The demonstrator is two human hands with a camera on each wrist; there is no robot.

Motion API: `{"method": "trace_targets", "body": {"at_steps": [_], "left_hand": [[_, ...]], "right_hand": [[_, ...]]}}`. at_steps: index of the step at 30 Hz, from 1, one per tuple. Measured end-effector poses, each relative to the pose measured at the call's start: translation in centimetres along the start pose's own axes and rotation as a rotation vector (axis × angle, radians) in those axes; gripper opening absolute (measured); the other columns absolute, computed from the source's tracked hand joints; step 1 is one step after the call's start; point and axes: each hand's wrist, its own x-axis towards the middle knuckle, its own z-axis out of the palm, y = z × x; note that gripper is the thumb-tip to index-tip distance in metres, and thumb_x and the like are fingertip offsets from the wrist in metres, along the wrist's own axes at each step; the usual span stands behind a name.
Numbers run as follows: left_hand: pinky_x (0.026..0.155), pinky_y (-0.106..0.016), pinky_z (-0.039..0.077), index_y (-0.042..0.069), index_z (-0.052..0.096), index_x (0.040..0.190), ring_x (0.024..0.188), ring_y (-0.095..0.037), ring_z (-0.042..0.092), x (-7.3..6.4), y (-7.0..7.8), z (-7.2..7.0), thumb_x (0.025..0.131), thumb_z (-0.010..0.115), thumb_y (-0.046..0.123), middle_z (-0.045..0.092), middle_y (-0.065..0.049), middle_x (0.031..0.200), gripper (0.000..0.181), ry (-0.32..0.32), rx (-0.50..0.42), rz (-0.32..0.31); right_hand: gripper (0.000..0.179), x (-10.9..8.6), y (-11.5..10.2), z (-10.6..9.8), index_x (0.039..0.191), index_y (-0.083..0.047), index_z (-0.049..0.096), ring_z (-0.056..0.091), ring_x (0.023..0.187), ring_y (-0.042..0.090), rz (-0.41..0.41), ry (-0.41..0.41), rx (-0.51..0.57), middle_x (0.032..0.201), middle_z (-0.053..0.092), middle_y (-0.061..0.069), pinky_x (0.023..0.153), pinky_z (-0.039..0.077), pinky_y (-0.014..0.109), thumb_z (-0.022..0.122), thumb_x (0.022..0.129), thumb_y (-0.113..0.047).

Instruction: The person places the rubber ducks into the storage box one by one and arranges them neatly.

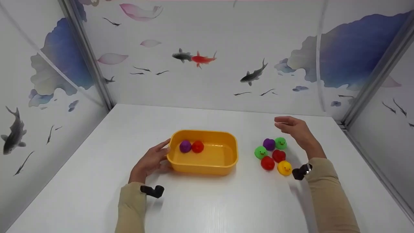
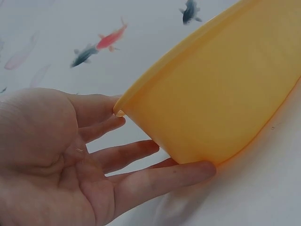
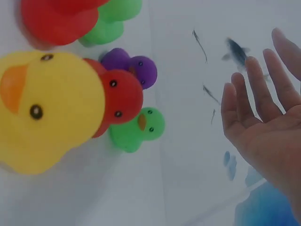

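A yellow plastic basin (image 1: 202, 170) stands on the white table, with a purple toy duck (image 1: 185, 146) and a red toy duck (image 1: 198, 147) inside at its left. At the basin's left end, my left hand (image 1: 153, 160) touches the rim and outer wall; the left wrist view shows its fingers fairly straight and spread. My right hand (image 1: 296, 131) is raised beyond a group of rubber ducks, holding nothing, its fingers extended in the right wrist view. That group has a yellow duck (image 3: 51, 108), a purple duck (image 1: 268, 144), green ducks (image 1: 261, 152) and red ducks (image 1: 267, 163).
White panels printed with fish, petals and blue leaves enclose the table (image 1: 207, 204) at the back and both sides. Grey metal posts (image 1: 92, 58) stand at the back corners. A small black device (image 1: 152, 191) is strapped at each wrist.
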Motion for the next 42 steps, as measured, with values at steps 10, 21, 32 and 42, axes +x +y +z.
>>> {"method": "trace_targets", "body": {"at_steps": [10,21,32,42], "left_hand": [[0.1,-0.05,0.055,0.03,0.031,0.158,0.138,-0.039,0.049,0.0,-0.2,-0.4,0.106,0.051,0.032,0.042,-0.014,0.158,0.056,0.014,0.003,-0.009],[0.1,-0.051,0.055,0.032,0.032,0.158,0.138,-0.038,0.049,0.0,0.0,-0.1,0.105,0.052,0.031,0.042,-0.014,0.158,0.056,0.02,-0.022,-0.027],[0.097,-0.05,0.056,0.028,0.029,0.159,0.141,-0.04,0.047,0.1,-0.2,-0.1,0.106,0.05,0.029,0.041,-0.017,0.158,0.057,-0.005,-0.025,0.003],[0.1,-0.051,0.055,0.031,0.031,0.158,0.141,-0.039,0.047,0.2,-0.2,-0.1,0.106,0.051,0.03,0.041,-0.015,0.159,0.056,0.01,-0.01,-0.021]], "right_hand": [[0.073,0.4,4.5,0.0,0.157,-0.013,0.031,0.025,0.152,0.037,0.143,-0.002,0.124,0.167,0.023,0.013,0.126,0.022,0.054,0.057,0.099,-0.048],[0.074,0.2,6.0,0.2,0.158,-0.013,0.029,0.024,0.152,0.038,0.289,-0.027,0.108,0.166,0.022,0.017,0.127,0.023,0.049,0.059,0.099,-0.045],[0.074,-0.2,6.3,-0.1,0.156,-0.013,0.035,0.029,0.145,0.043,0.34,-0.038,-0.043,0.163,0.026,0.021,0.124,0.023,0.061,0.066,0.095,-0.042],[0.075,0.2,5.5,0.1,0.156,-0.008,0.032,0.035,0.142,0.041,0.358,-0.009,-0.059,0.161,0.03,0.022,0.123,0.03,0.055,0.062,0.098,-0.045]]}}
